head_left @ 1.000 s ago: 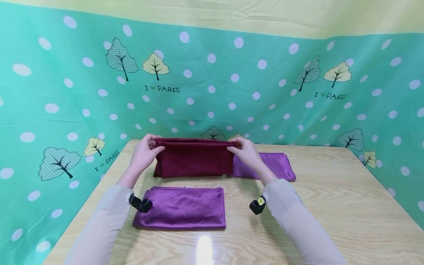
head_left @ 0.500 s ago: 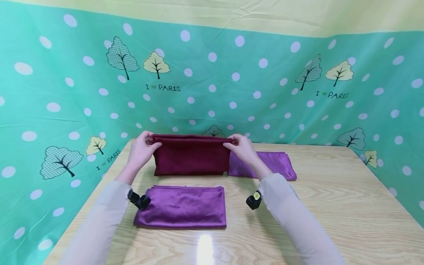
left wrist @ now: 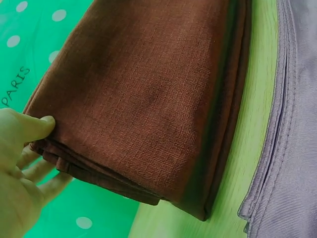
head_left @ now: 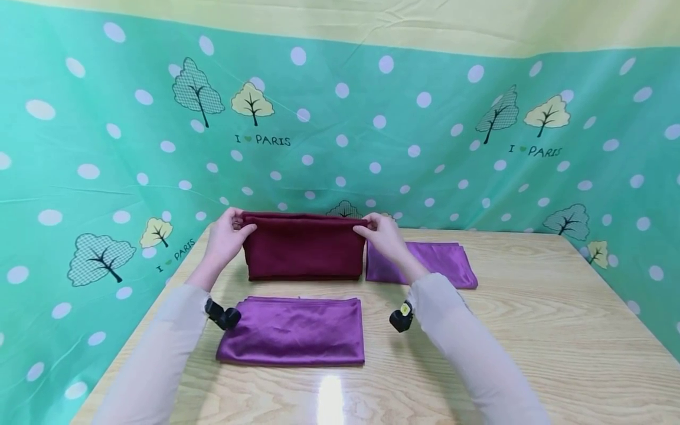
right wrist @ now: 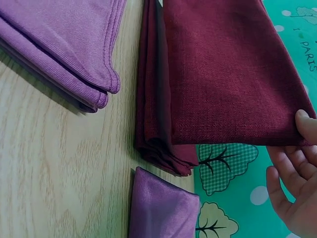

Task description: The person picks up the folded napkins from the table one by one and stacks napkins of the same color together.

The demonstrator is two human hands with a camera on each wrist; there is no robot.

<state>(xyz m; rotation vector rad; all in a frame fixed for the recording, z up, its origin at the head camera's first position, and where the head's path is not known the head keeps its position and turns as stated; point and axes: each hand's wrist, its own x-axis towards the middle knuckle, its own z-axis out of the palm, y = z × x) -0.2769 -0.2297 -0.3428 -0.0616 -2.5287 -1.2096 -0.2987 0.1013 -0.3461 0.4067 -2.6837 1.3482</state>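
Note:
My left hand [head_left: 225, 239] pinches the upper left corner of a folded dark red cloth [head_left: 305, 248], thumb on the near face and fingers behind. At the upper right corner my right hand [head_left: 385, 237] pinches the same cloth the same way. The cloth hangs stretched between the hands with its top edge raised. In the right wrist view, folded dark red layers [right wrist: 151, 109] rest on the table beneath the raised part. Whether these belong to the same cloth cannot be told. The left wrist view shows the cloth's layered edge [left wrist: 114, 183] beside the left fingers.
A folded purple cloth [head_left: 297, 333] lies on the wooden table [head_left: 542, 319] in front of the red one. Another folded purple cloth [head_left: 441, 264] lies at the back right, partly behind the right hand. A green dotted curtain [head_left: 372, 130] hangs behind and along both sides.
Both hands have moved up and slightly left, lifting the red cloth's top edge. Its lower edge has shifted little and now looks straighter. The purple cloths have stayed in place.

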